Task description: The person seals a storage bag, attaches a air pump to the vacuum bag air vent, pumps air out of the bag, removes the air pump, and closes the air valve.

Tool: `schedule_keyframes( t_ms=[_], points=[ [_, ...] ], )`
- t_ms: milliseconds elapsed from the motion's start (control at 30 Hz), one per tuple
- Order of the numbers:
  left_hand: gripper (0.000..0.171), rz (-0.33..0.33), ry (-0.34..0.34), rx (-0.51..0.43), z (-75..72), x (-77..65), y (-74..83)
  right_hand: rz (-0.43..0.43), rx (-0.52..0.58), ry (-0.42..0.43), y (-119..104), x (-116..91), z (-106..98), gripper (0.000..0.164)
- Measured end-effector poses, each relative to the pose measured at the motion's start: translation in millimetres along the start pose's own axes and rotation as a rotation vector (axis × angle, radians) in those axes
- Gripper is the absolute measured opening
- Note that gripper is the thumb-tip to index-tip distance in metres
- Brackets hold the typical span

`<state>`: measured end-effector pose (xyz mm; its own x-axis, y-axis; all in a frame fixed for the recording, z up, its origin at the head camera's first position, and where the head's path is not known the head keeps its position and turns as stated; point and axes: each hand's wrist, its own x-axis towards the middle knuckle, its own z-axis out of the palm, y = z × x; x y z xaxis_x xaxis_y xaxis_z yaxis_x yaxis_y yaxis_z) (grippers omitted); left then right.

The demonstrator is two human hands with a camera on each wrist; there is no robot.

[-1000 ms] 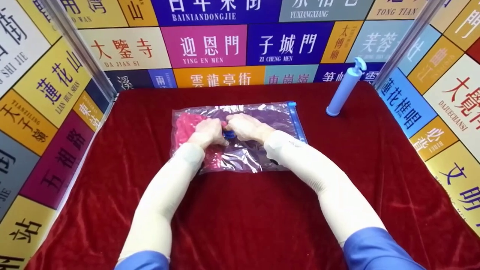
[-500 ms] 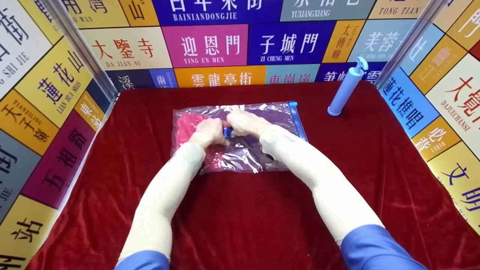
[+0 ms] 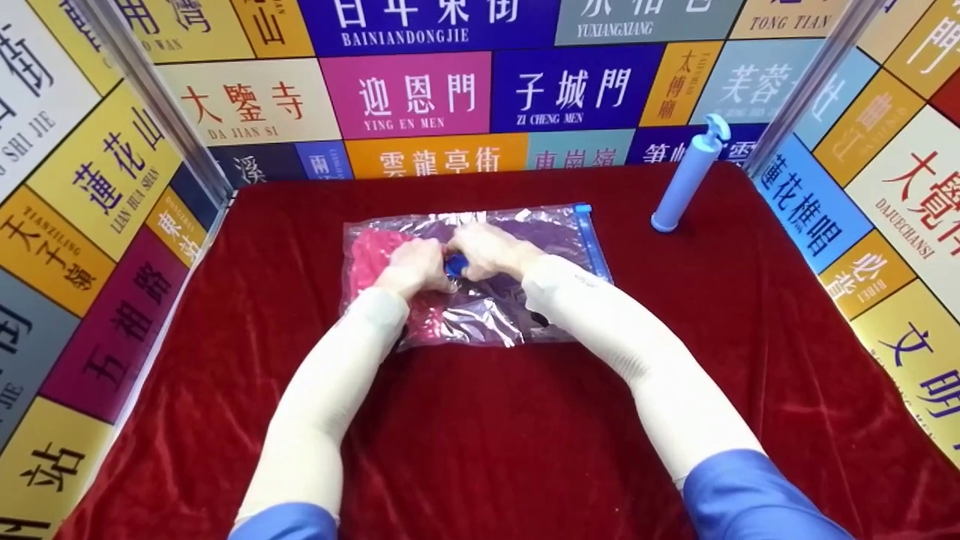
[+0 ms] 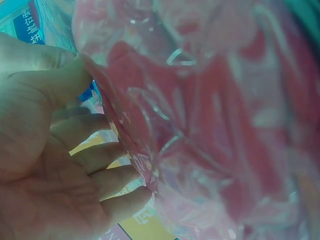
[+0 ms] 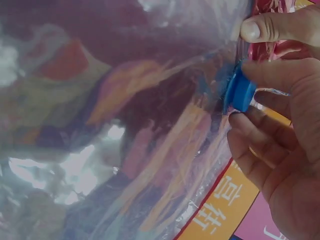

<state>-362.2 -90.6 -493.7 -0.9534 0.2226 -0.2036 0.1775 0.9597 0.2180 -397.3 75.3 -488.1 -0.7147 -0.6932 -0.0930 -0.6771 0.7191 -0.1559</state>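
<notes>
A clear plastic storage bag (image 3: 487, 319) lies flat on the red cloth, with bright pink fabric (image 3: 367, 251) inside at the left and dark purple fabric (image 3: 547, 231) at the right. Near its middle sits a round blue valve cap (image 5: 242, 92). My right hand (image 3: 491, 251) pinches this cap between thumb and fingers, seen close in the right wrist view. From the other side my left hand (image 3: 420, 264) grips the bag film right beside the cap. In the left wrist view its fingertips (image 4: 142, 196) press against the plastic over the pink fabric.
A light blue hand pump (image 3: 684, 184) stands upright at the back right of the red cloth (image 3: 510, 427). The bag's blue zip strip (image 3: 596, 244) runs along its right end. Sign-covered panels (image 3: 409, 94) enclose the back and sides.
My right hand has shifted and turned slightly around the blue cap. My left hand stays in place, and the bag and pump have not moved.
</notes>
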Motion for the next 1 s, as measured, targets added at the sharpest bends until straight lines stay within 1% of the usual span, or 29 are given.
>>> schedule_keyframes(
  t_ms=[100, 200, 267, 400, 533, 767, 867, 933, 1000],
  points=[
    [0.066, 0.014, -0.008, -0.003, -1.0, 0.0, 0.0, 0.008, 0.008, -0.005, 0, 0, 2, 0.018],
    [0.063, 0.028, -0.004, 0.001, -1.5, 0.2, -0.2, 0.065, 0.035, 0.004, -1, 0, 3, 0.007],
    [0.062, 0.029, 0.008, 0.008, -1.9, 0.3, -0.5, 0.105, 0.055, 0.016, -3, 0, 3, 0.005],
    [0.065, 0.009, 0.035, 0.018, -2.1, 0.5, -0.3, 0.156, 0.021, 0.042, -8, 1, 3, 0.009],
    [0.067, -0.007, 0.031, 0.020, -1.7, 2.3, 0.6, 0.208, -0.029, 0.061, -13, 2, 4, 0.014],
    [0.067, -0.012, 0.026, 0.025, -2.6, 3.9, 0.2, 0.294, -0.046, 0.102, -15, 2, 7, 0.026],
    [0.066, -0.006, 0.029, 0.018, -3.8, 2.0, 0.2, 0.343, -0.038, 0.107, -17, 0, 3, 0.034],
    [0.067, 0.000, 0.030, 0.012, -3.9, 1.4, -0.1, 0.361, -0.008, 0.123, -18, -1, -1, 0.037],
    [0.068, 0.005, 0.031, 0.008, -3.8, 0.9, -0.8, 0.338, 0.030, 0.133, -18, -1, -4, 0.038]
  ],
)
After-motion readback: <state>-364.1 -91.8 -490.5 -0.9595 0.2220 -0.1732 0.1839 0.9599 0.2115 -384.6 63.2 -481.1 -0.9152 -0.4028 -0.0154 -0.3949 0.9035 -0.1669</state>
